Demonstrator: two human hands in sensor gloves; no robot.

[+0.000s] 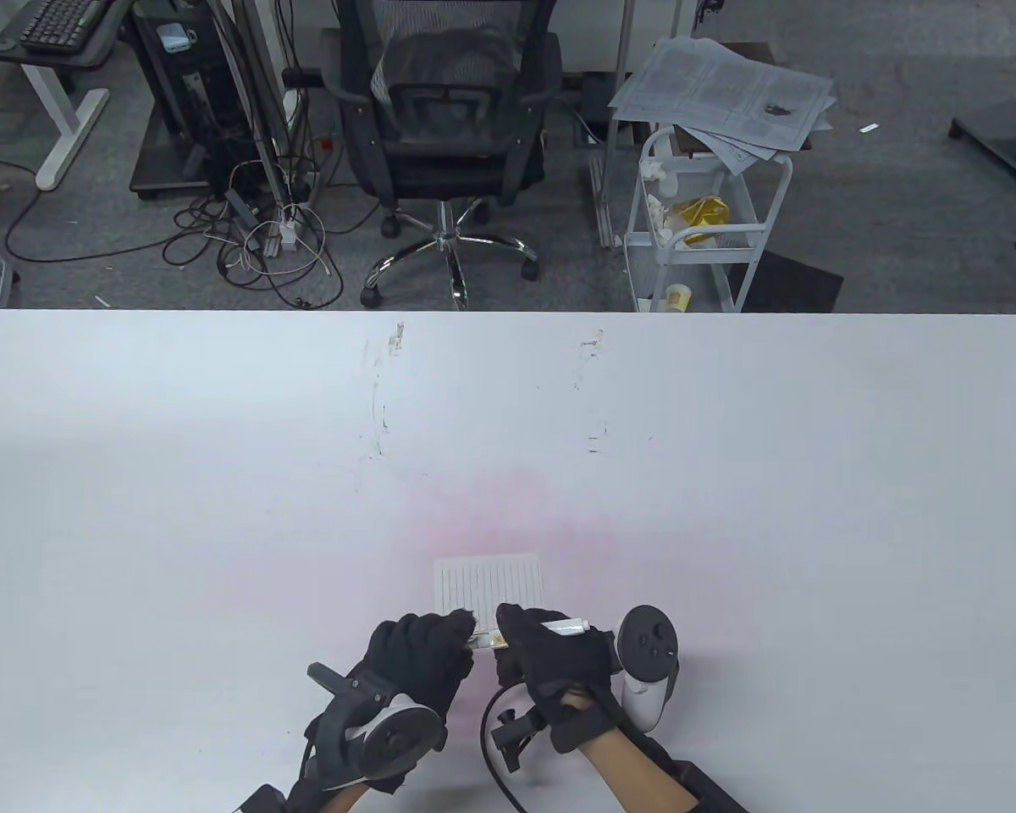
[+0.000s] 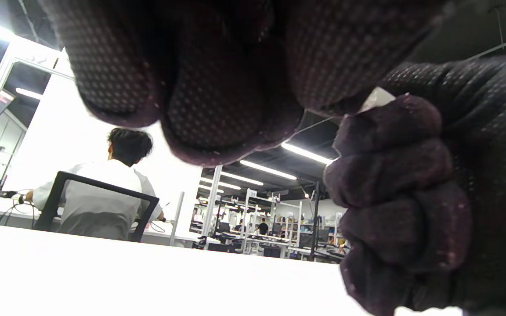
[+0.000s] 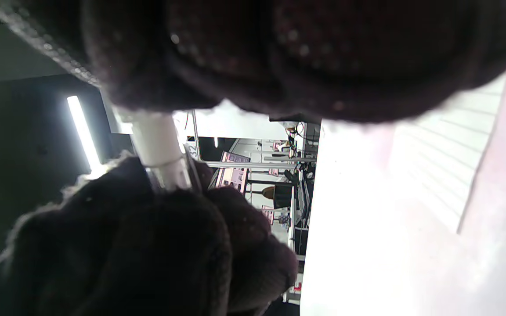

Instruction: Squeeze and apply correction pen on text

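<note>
While only the table view shows the paper, both hands grip the pen.

beyond the white table lies grey carpet. a black mesh office chair stands on a chrome star base, with tangled cables to its left. a white trolley on the right carries a stack of printed sheets. a keyboard sits on a desk at the top left. ceiling strip lights glow above a seated man and distant shelving.
</note>
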